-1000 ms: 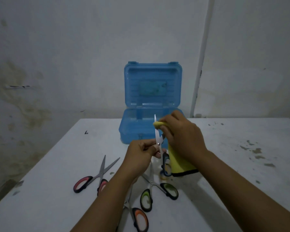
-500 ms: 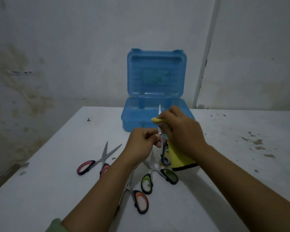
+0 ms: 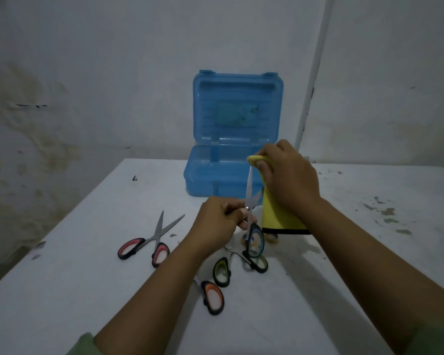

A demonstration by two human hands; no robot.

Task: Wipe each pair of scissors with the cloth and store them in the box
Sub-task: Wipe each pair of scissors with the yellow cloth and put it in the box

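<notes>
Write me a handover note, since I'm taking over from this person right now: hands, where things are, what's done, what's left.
Left hand grips the blue-handled scissors near the pivot, blades up.
Right hand pinches the yellow cloth over the blade tip.
Blue box stands open at the back of the table; no scissors visible inside it.
Red-handled scissors, green-handled scissors and orange-handled scissors lie on the table.
Done: none visibly stored. Left: finish wiping this pair, box it, then wipe and box the other three.
</notes>
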